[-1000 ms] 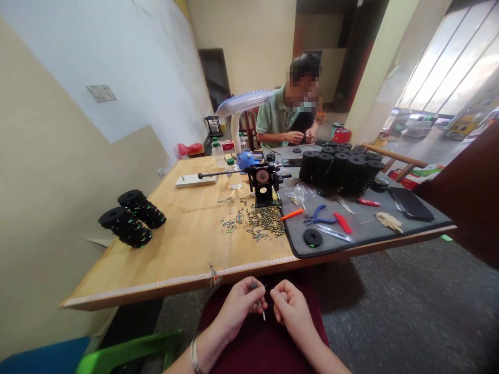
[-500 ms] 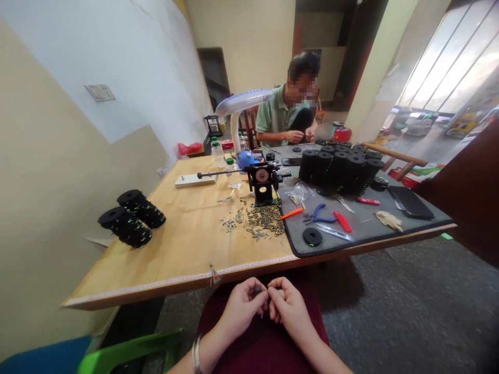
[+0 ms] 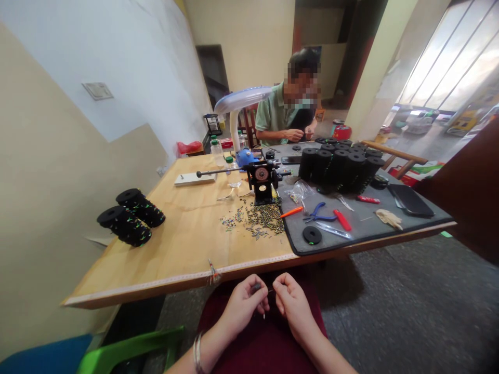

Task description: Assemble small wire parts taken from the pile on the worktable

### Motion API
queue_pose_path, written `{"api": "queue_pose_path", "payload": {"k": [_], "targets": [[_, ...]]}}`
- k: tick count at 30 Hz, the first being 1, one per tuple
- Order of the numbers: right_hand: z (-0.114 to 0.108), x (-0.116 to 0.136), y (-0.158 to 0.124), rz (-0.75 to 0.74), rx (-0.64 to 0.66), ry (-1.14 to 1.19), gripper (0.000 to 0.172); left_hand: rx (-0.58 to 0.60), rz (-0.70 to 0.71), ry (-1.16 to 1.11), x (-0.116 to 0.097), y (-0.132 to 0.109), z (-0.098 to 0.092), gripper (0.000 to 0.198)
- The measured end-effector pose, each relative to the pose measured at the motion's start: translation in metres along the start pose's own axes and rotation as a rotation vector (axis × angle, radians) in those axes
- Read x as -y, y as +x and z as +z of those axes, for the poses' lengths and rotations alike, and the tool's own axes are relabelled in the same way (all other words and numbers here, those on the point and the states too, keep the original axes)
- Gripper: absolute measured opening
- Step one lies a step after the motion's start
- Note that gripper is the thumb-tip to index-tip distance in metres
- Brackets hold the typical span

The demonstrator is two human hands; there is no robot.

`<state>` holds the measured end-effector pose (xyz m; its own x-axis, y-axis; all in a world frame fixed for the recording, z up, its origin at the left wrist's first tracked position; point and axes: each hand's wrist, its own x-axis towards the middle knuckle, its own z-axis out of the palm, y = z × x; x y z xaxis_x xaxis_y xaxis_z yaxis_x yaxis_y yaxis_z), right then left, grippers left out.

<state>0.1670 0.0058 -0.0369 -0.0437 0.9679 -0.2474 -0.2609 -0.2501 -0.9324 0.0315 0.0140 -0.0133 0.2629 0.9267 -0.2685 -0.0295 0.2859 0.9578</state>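
My left hand (image 3: 241,306) and my right hand (image 3: 293,304) are held over my lap, just below the near edge of the wooden table (image 3: 187,244). The left fingers pinch a small dark piece (image 3: 255,286) with a thin pale pin hanging from it. The right fingers are curled in a pinch beside it; a thin line seems to run between the hands, and what the right fingers hold is too small to make out. A bracelet sits on my left wrist.
On the table lie a pile of small metal pieces (image 3: 262,220), a black hand-crank winder (image 3: 262,182), two black spools (image 3: 130,216) at the left, a grey mat (image 3: 362,221) with pliers, red tools and upright black spools (image 3: 339,169). Another person (image 3: 290,111) sits at the far end.
My hands came together until they touched, then drew a little apart again. The view has tilted slightly; nothing on the table moved.
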Motion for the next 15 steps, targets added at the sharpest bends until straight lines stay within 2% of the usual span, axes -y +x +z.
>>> {"api": "queue_pose_path", "payload": {"k": [8, 15], "targets": [[0.0007, -0.0029, 0.0010, -0.016, 0.008, -0.013, 0.037, 0.048, 0.047, -0.037, 0.0030, -0.0004, -0.0018, 0.021], [0.0002, -0.0035, 0.0007, -0.005, 0.046, 0.026, 0.038, 0.028, 0.018, 0.110, 0.0017, 0.0008, 0.0008, 0.012]]}}
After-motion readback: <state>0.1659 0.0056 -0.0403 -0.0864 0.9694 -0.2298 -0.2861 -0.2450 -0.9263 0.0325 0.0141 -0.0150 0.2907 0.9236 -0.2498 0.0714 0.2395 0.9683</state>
